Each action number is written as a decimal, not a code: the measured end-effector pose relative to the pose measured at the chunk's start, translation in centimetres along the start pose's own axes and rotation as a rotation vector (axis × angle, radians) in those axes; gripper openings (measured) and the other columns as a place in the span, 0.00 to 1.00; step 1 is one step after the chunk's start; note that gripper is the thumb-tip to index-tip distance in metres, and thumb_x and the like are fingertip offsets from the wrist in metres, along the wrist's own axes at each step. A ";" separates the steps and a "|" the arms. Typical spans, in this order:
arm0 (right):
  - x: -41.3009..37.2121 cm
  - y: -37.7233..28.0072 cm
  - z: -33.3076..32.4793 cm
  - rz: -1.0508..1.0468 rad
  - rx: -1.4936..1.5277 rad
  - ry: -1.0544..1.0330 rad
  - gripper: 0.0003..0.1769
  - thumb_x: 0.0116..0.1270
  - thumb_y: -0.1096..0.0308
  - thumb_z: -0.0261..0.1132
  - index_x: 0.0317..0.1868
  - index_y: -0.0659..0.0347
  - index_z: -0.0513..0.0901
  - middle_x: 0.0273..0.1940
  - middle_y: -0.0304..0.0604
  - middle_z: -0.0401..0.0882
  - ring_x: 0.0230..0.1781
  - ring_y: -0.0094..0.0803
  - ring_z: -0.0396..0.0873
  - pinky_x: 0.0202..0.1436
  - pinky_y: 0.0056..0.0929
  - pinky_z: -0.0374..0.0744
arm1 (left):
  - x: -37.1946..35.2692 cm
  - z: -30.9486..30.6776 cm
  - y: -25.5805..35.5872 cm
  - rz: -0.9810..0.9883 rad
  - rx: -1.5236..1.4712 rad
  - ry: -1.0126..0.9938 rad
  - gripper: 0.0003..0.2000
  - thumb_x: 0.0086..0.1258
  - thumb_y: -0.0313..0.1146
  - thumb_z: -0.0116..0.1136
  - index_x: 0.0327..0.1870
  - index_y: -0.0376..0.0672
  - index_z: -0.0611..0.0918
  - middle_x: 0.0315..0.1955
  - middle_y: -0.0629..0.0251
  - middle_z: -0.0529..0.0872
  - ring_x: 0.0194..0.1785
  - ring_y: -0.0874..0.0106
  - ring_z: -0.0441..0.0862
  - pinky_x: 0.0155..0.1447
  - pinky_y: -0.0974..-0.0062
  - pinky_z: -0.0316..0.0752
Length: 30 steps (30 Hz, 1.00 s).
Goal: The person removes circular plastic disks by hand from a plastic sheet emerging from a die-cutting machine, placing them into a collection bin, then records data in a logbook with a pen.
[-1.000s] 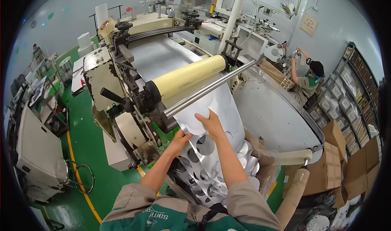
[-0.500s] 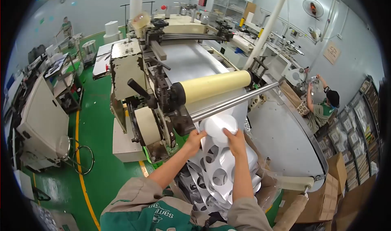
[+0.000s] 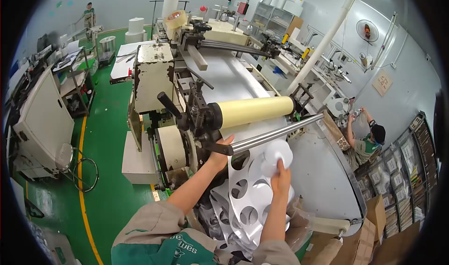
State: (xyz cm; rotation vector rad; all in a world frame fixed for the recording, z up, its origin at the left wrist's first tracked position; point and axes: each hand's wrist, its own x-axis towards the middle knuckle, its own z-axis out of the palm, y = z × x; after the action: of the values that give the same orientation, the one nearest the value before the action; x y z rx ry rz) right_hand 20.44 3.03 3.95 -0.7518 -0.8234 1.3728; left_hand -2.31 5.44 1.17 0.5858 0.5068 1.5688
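Note:
My right hand (image 3: 281,178) grips a small bunch of round white discs (image 3: 277,156), its thumb pressed on their front. They are held over a white sheet punched with round holes (image 3: 249,214), which hangs down from the machine into a heap. My left hand (image 3: 219,156) is off the discs, at the left end of a steel bar (image 3: 278,137). One finger stretches up past the bar's end; the other fingers are largely hidden behind it. Just above the bar sits a yellow roller (image 3: 256,112), with white web (image 3: 224,75) running toward it.
A black-handled lever (image 3: 169,104) juts out left of the roller. Sloping metal panel (image 3: 322,181) lies to the right, cardboard boxes (image 3: 362,237) below it. A person (image 3: 367,136) works at the right; another person (image 3: 89,16) stands far left. A wire-seat stool (image 3: 65,157) stands on the green floor.
My left hand has let go of the discs and moved to the bar's left end. My right hand has carried the discs rightward. The camera view has shifted slightly.

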 end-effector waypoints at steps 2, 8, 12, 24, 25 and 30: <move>1.4 0.1 2.1 -0.034 -0.209 -0.094 0.17 0.62 0.69 0.60 0.50 0.68 0.72 0.46 0.41 0.75 0.46 0.27 0.72 0.49 0.27 0.71 | 1.4 -2.6 -3.1 -0.160 -0.162 -0.059 0.14 0.65 0.40 0.52 0.43 0.38 0.74 0.41 0.67 0.76 0.48 0.76 0.71 0.53 0.73 0.65; 2.2 3.1 4.2 0.093 -0.610 -0.129 0.16 0.59 0.75 0.61 0.48 0.66 0.72 0.45 0.42 0.76 0.45 0.27 0.73 0.49 0.24 0.71 | -3.8 -3.2 -7.6 -0.247 0.222 -0.121 0.13 0.65 0.37 0.52 0.47 0.42 0.77 0.38 0.74 0.77 0.45 0.81 0.71 0.52 0.78 0.65; -0.5 5.4 0.5 0.080 -0.074 0.012 0.22 0.60 0.72 0.61 0.55 0.65 0.68 0.48 0.44 0.74 0.47 0.31 0.74 0.52 0.30 0.72 | -4.4 -1.0 -3.4 -0.062 0.237 -0.140 0.13 0.65 0.37 0.53 0.47 0.42 0.78 0.33 0.74 0.77 0.39 0.83 0.70 0.45 0.82 0.66; -2.4 0.4 -9.9 0.331 -0.251 0.178 0.15 0.58 0.53 0.62 0.41 0.53 0.79 0.37 0.46 0.78 0.32 0.34 0.75 0.38 0.36 0.74 | 4.9 0.7 -5.5 -0.139 -0.129 0.219 0.19 0.59 0.45 0.56 0.44 0.40 0.75 0.36 0.62 0.76 0.42 0.71 0.70 0.46 0.69 0.67; -0.5 0.6 -13.8 0.492 -0.312 0.166 0.14 0.58 0.48 0.61 0.35 0.47 0.84 0.30 0.47 0.80 0.22 0.32 0.76 0.31 0.37 0.76 | 5.2 1.0 -6.2 -0.080 -0.079 0.215 0.19 0.60 0.45 0.55 0.45 0.40 0.75 0.37 0.63 0.76 0.43 0.71 0.71 0.47 0.70 0.67; 0.9 0.8 2.2 0.331 -0.398 0.084 0.14 0.59 0.52 0.60 0.38 0.50 0.81 0.33 0.46 0.79 0.28 0.33 0.75 0.35 0.37 0.75 | 2.5 1.1 -8.9 -0.191 -0.082 0.010 0.19 0.63 0.44 0.51 0.49 0.41 0.73 0.40 0.64 0.77 0.46 0.71 0.71 0.50 0.70 0.67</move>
State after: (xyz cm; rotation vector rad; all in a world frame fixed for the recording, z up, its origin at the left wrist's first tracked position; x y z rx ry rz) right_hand 18.14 3.95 4.54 -1.2918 -0.9482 1.4718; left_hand 5.05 8.57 -3.47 0.4538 0.4892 1.4041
